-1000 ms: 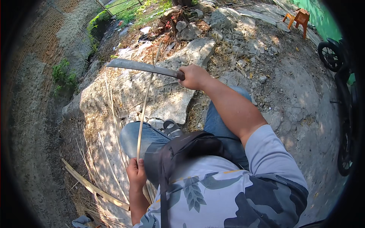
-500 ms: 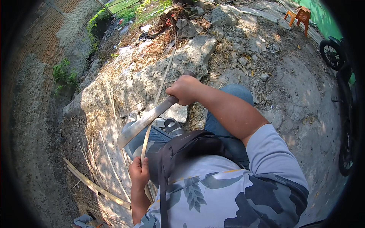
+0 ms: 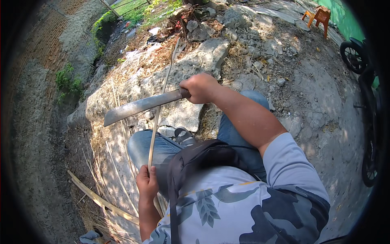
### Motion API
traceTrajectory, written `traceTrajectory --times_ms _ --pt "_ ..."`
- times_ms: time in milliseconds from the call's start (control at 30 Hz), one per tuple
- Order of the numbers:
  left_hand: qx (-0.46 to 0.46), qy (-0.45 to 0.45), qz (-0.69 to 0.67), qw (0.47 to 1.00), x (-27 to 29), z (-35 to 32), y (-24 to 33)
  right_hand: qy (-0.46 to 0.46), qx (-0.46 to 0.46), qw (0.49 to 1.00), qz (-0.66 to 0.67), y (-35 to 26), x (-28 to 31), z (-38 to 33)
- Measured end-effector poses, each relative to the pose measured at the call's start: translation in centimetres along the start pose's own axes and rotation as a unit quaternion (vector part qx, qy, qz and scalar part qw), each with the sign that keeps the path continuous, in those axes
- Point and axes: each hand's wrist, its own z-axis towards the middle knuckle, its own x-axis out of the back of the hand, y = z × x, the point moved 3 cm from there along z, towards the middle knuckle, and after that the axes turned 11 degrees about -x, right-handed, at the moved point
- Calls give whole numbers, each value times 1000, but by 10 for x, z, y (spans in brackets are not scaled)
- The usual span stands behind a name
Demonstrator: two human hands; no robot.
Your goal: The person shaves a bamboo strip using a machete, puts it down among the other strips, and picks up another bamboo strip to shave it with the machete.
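Observation:
My right hand is wrapped round the dark handle of a machete, whose wide, worn blade points left. Between the thumb and fingers of my left hand is the near end of a long, thin, pale strip, which looks like split bamboo. The strip runs away from me over my left knee, its far end by the rubble. The blade crosses it about midway; whether they touch I cannot tell.
More pale strips lie on the ground at my left, with a thicker curved split piece. A concrete slab lies ahead. Far right are a motorcycle and an orange plastic chair. A brick wall stands left.
The machete has moved away from me along the strip, and its blade has swung nearer to level. The strip leans a little more to the left. My left hand has hardly moved.

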Motion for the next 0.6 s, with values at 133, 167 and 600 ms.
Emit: traceTrajectory --times_ms 133,167,600 --pt "6 -2 2 1000 -3 3 -2 -47 59 997 -33 -20 -9 -3" --pt "6 -5 -4 1000 -4 4 -2 -46 59 997 -33 -24 -7 -2" --pt "11 -10 -18 1000 5 -11 -10 -25 -135 989 49 30 -2 11"
